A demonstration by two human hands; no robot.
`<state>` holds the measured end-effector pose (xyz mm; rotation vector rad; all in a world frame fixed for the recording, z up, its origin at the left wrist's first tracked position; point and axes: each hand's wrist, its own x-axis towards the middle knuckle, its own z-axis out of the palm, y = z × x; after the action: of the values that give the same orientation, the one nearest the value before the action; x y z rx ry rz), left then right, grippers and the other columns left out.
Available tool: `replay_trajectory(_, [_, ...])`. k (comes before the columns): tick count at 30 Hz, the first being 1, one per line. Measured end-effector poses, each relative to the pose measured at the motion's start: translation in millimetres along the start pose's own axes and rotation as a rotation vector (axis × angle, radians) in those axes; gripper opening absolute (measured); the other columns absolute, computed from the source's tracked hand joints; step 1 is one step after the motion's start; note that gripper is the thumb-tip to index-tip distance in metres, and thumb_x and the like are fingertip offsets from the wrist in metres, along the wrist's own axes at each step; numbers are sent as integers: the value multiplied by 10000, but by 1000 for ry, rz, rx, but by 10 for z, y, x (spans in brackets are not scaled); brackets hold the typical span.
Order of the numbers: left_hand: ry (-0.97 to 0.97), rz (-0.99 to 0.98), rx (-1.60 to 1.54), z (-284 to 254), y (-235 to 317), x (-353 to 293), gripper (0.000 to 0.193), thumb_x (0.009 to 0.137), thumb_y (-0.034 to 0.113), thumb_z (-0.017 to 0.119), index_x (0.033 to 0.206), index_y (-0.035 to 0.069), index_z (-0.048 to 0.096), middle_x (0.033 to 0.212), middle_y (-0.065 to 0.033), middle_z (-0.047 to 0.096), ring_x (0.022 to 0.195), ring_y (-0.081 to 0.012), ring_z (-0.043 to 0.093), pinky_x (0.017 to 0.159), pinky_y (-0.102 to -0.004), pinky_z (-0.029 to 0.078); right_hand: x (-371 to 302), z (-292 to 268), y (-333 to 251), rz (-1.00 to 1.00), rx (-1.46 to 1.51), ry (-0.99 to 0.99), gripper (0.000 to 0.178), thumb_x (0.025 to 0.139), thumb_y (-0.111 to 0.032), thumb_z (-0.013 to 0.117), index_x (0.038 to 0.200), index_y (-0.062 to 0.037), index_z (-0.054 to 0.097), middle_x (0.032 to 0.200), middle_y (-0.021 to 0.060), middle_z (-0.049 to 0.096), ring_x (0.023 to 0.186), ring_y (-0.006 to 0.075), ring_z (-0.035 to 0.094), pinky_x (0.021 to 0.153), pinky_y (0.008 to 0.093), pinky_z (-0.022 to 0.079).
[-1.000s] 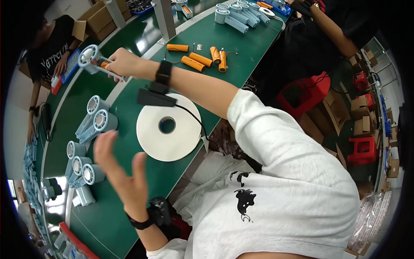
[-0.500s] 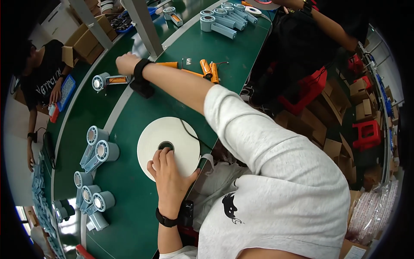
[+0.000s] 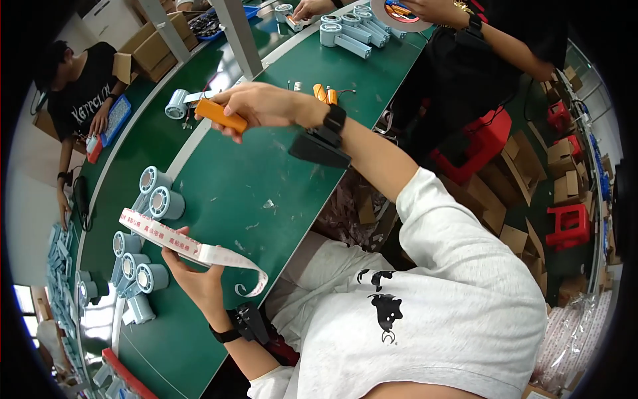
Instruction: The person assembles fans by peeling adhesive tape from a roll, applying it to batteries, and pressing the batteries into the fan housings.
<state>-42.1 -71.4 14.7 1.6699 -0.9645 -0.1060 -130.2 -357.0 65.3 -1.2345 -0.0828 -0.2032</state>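
Observation:
My left hand [image 3: 198,282] grips a wide roll of white tape [image 3: 163,238] with red print, tipped up on edge above the green table. A loose tail of tape [image 3: 249,269] curls off its right end. Higher up, my right hand [image 3: 269,106] has its fingers closed round an orange battery pack [image 3: 222,117]. Just left of that pack lies a light blue fan housing [image 3: 177,104] with thin wires near it. Several more blue fan housings [image 3: 166,203] stand along the left of the table, beside and partly behind the tape roll.
More battery packs [image 3: 331,96] lie beyond my right wrist. Blue housings [image 3: 344,36] are lined up at the far end, near a co-worker's hand [image 3: 435,10]. A metal post [image 3: 237,40] rises from the table. At left, another person's hand [image 3: 98,123] rests by a blue tray [image 3: 115,122].
My left hand has lifted the tape roll off the table, tilted it and moved left. My right hand has drawn back from the fan housing and now holds a battery pack.

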Motion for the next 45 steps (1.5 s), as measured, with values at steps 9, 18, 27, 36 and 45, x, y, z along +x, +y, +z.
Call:
replay_trajectory(9, [181,-44,524,43,-20,-339,902,561,150,780,1293,-38,288,1214,-201,397,1124,-321,362,972,-410,302,-662,1295,492,-276,-598,328,315,828,-210,625,1015,29,541,841,81,542,671,135,547,599,259,441])
replay_trajectory(18, [212,-95,398,-62,-58,-244,950,572,197,817,1321,-21,275,1318,-203,367,1191,-323,359,1000,-419,288,-806,1457,729,-95,-241,430,254,700,-167,761,718,20,589,600,21,549,563,95,505,523,231,382])
replay_trajectory(27, [135,-46,107,-483,-47,-108,924,590,61,800,1343,4,269,1243,-149,459,1067,-244,499,941,-352,391,-1323,844,693,271,-663,191,163,768,-115,683,809,33,627,654,31,555,566,81,491,518,215,387])
replay_trajectory(36, [39,-12,610,-36,148,-324,937,581,139,830,1322,-4,275,1247,-174,426,1078,-314,424,954,-401,315,-504,1522,557,-509,-736,438,187,809,-95,610,930,47,595,812,107,516,777,208,495,661,265,418])
replay_trajectory(45, [94,-108,560,48,167,-316,917,560,224,846,1257,-48,317,1152,-192,482,1045,-346,424,954,-434,274,-322,1509,791,-694,-627,732,199,852,-79,560,971,75,520,819,119,527,841,227,487,725,291,441])
